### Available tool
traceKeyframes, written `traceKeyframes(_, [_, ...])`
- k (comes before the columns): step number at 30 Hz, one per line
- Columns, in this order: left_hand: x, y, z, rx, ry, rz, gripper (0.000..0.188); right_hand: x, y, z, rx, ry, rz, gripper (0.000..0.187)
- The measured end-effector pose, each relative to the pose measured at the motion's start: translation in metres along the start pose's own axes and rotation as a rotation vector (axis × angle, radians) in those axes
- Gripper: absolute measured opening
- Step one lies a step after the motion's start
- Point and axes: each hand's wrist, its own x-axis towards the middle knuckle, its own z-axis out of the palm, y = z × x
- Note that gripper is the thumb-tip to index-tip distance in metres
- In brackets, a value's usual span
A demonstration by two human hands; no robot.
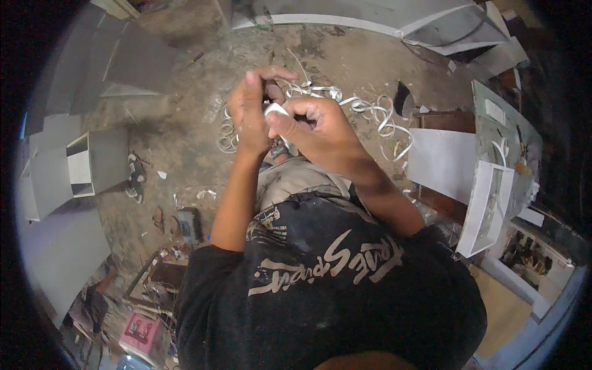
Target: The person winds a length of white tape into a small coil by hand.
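Both my hands are raised close together in front of my body. A small white piece, apparently a flat plastic strip (275, 109), sits between them. My right hand (317, 120) is closed on it, the thumb pressed along its near side. My left hand (248, 111) curls around its left side, with the thumb and index finger raised and apart and the other fingers bent inward. The strip's lower part is hidden behind my hands. Beyond them, long white curled strips (385, 128) lie loose on the floor.
Grey cabinet boxes (108, 161) stand at left. On the right are a white panel (441, 161), an upright white drawer-like frame (484, 213) and a bench. Footwear (134, 179), a dark case (190, 225) and a pink container (140, 333) are at lower left. Large panels (345, 13) lie at the far side.
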Motion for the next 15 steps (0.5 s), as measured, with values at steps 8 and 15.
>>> traceKeyframes(8, [0.002,-0.006,-0.003,-0.159,0.065,-0.020,0.061,0.001,0.036,-0.012,-0.250,-0.046,-0.459,0.019])
traceKeyframes(15, [-0.002,-0.003,-0.004,-0.156,0.013,0.015,0.060,-0.005,0.002,-0.009,-0.390,0.016,-0.335,0.017])
